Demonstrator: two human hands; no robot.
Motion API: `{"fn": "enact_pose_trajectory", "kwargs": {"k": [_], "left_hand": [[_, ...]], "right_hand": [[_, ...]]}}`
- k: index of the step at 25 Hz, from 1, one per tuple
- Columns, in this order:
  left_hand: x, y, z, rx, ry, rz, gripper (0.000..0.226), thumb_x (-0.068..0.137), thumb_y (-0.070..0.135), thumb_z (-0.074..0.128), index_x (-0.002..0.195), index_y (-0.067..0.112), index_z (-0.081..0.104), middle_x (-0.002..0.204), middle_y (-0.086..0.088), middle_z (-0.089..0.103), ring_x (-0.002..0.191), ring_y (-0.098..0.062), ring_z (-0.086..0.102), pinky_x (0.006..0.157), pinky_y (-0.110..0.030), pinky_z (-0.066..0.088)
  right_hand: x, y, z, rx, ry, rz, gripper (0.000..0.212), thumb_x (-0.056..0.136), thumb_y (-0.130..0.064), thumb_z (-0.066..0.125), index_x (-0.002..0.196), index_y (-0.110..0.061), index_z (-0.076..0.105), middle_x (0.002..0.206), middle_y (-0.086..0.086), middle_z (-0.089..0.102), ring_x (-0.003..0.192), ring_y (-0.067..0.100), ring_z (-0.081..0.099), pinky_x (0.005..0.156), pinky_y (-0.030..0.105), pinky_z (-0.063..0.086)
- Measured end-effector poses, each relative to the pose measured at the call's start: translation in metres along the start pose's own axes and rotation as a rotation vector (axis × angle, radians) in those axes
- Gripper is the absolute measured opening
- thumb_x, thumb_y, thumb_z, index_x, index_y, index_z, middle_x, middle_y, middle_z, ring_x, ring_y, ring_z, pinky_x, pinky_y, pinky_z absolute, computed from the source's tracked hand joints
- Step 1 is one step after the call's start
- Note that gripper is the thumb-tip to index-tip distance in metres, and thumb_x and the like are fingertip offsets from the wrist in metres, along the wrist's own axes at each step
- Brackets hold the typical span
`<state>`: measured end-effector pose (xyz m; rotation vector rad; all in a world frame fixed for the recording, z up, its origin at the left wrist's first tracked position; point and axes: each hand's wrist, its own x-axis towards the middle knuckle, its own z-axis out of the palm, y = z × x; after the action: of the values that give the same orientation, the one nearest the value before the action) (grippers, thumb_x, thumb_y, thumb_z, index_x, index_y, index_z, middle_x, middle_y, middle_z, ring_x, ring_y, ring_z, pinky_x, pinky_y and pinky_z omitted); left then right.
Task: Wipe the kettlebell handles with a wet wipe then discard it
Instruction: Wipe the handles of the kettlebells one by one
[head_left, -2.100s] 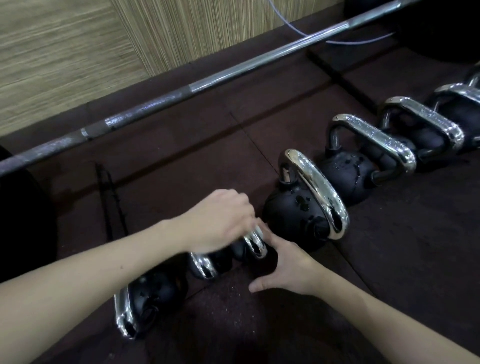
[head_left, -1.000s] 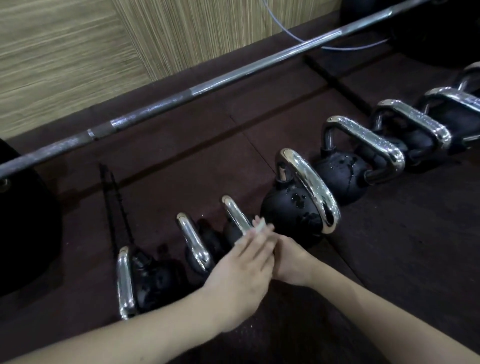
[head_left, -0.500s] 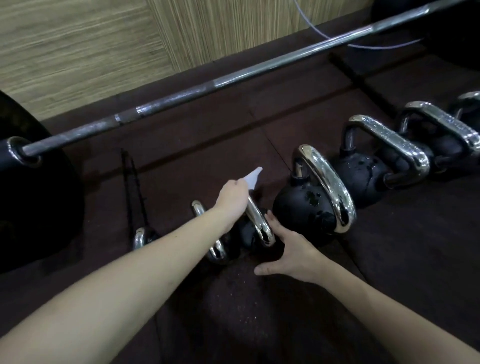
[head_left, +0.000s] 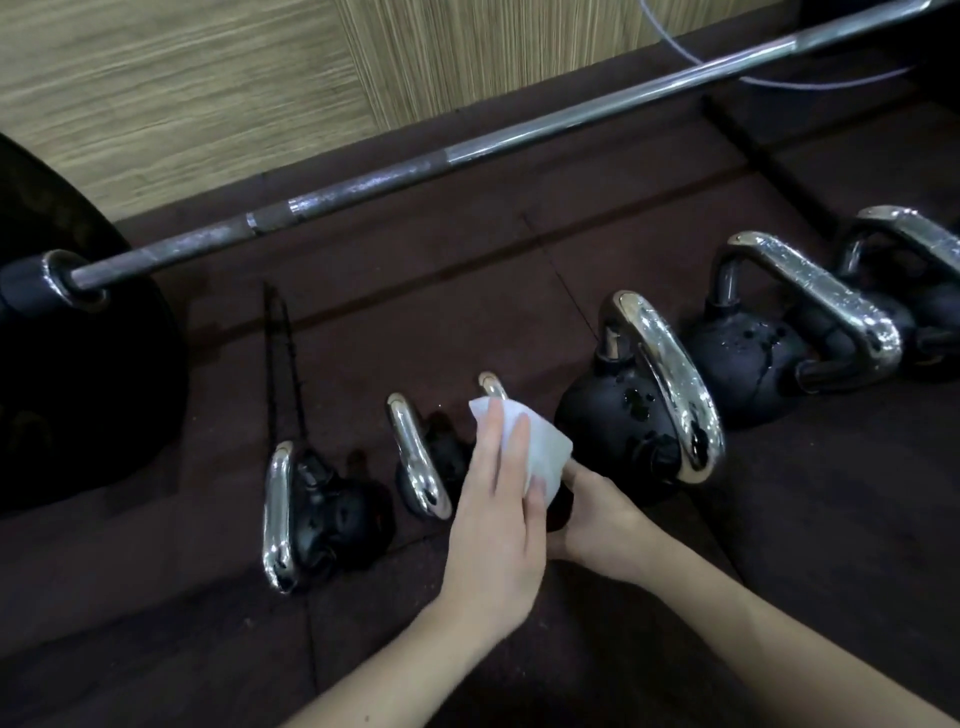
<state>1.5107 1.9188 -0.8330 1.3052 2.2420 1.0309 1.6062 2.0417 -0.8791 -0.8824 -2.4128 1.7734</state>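
The left hand (head_left: 498, 514) is pressing the wet wipe (head_left: 540, 452) with straight fingers over the small kettlebell's handle (head_left: 491, 384) beneath it, the right hand (head_left: 602, 525) is steadying beside, its grip hidden, and I think full wrapping is cleaning better.

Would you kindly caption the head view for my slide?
Left hand presses a wet wipe onto a small kettlebell's handle while the right hand steadies it.

Bare forearms and hands (head_left: 498, 519), no sleeves, nothing worn
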Motion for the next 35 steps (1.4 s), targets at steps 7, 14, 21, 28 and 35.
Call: {"fn": "enact_pose_trajectory", "kwargs": {"k": [7,14,21,28,35], "left_hand": [[0.107,0.006,-0.017,-0.145,0.062,-0.440,0.054,0.106,0.019,0.041,0.159,0.013,0.033,0.166,-0.004,0.028,0.140,-0.016,0.041,0.106,-0.021,0.028],[-0.005,0.029,0.022,-0.075,0.138,-0.117,0.064,0.110,0.012,0.039,0.167,0.021,0.010,0.175,0.013,-0.012,0.154,0.013,-0.008,0.118,-0.002,0.006],[0.071,0.016,0.001,-0.200,0.206,-0.510,0.058,0.104,0.034,0.044,0.157,0.019,0.026,0.148,0.003,0.034,0.117,-0.028,0.062,0.101,-0.043,0.052],[0.056,0.008,-0.006,-0.003,0.046,-0.212,0.054,0.110,0.024,0.039,0.162,0.020,0.024,0.174,0.002,0.001,0.157,-0.020,0.022,0.119,-0.026,0.029],[0.007,0.006,-0.012,0.232,-0.152,0.008,0.065,0.109,0.033,0.042,0.167,0.025,0.013,0.171,0.013,-0.028,0.158,-0.010,-0.028,0.131,-0.035,0.001]], "right_hand": [[0.000,0.003,-0.001,-0.060,-0.046,0.010,0.146,0.059,-0.055,0.098,0.168,-0.029,0.005,0.171,-0.025,-0.004,0.155,-0.008,-0.003,0.125,0.017,0.006],[0.005,0.015,0.002,-0.220,-0.047,-0.092,0.110,0.071,-0.051,0.092,0.162,-0.028,0.036,0.158,-0.013,0.050,0.145,0.007,0.048,0.121,0.025,0.037],[0.000,-0.007,0.000,-0.060,-0.068,-0.014,0.144,0.063,-0.055,0.096,0.169,-0.026,0.003,0.173,-0.021,-0.003,0.156,-0.004,-0.001,0.127,0.022,0.011],[0.004,0.006,0.001,-0.069,-0.064,-0.037,0.140,0.064,-0.055,0.095,0.169,-0.029,0.006,0.171,-0.023,-0.001,0.156,-0.004,0.002,0.125,0.019,0.012],[0.001,0.009,0.003,-0.013,-0.019,0.003,0.108,0.066,-0.045,0.096,0.156,-0.026,0.040,0.137,-0.018,0.063,0.134,0.004,0.058,0.108,0.026,0.049]]}}
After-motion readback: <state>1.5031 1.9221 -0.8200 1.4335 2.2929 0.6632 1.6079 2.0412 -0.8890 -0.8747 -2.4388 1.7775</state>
